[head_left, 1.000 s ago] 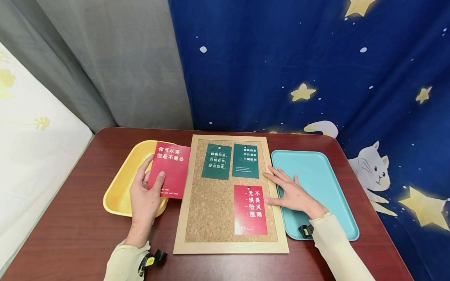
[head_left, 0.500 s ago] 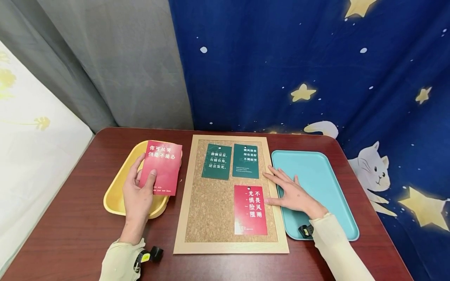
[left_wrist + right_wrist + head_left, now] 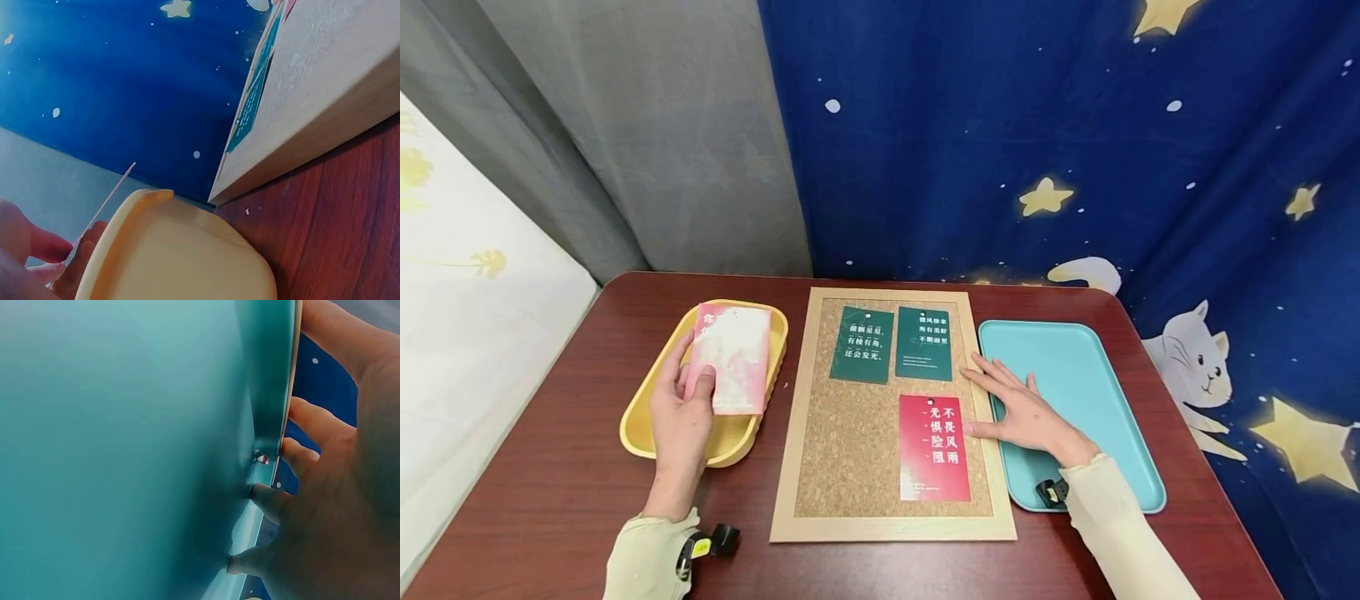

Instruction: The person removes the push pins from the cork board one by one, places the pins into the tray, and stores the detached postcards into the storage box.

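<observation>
My left hand [image 3: 679,429] pinches a red card [image 3: 741,358] between thumb and fingers, above the yellow basket [image 3: 726,450]. Glare washes most of its printed face white; the left wrist view has the card [image 3: 107,201] edge-on. To the right lies a cork board [image 3: 842,458] in a pale wooden frame. Two green cards [image 3: 862,368] are pinned along its top, and another red card [image 3: 917,471] is pinned at lower right. My right hand [image 3: 1033,421], fingers spread, rests at the board's right edge, fingertips on the frame.
A light-blue tray [image 3: 1093,375] stands right of the board, under my right hand and wrist. All of this is on a dark red-brown table [image 3: 550,500]. Behind it hang a grey curtain [image 3: 700,167] and a blue starry one [image 3: 925,167].
My left hand has moved left with the red card, from beside the board's frame to over the yellow basket. The card has tilted into glare. My right hand stays in place.
</observation>
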`<state>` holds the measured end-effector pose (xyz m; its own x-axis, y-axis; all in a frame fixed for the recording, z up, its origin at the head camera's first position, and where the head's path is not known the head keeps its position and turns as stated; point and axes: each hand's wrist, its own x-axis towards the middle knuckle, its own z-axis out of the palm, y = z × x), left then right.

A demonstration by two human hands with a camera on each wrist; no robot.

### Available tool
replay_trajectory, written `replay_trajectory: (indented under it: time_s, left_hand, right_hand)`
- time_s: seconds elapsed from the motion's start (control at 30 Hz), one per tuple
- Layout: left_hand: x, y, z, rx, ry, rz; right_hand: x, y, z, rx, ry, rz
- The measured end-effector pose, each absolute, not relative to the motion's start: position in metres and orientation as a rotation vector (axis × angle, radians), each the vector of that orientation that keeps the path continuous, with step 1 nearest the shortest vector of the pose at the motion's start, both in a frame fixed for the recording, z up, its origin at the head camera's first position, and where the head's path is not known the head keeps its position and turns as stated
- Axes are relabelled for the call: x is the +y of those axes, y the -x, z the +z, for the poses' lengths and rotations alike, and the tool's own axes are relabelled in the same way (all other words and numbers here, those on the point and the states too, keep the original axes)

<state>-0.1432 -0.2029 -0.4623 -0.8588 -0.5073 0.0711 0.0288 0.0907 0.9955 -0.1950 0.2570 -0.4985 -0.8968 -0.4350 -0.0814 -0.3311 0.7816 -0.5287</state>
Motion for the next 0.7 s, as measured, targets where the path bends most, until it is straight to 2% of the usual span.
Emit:
replay_trajectory:
  time_s: [0.7]
  left_hand:
    - [-0.2128, 0.1447, -0.4587, -2.262, -0.521, -1.7]
  right_hand:
    - [0.2573, 0.1949, -0.498, 2.775, 0.6, -0.767]
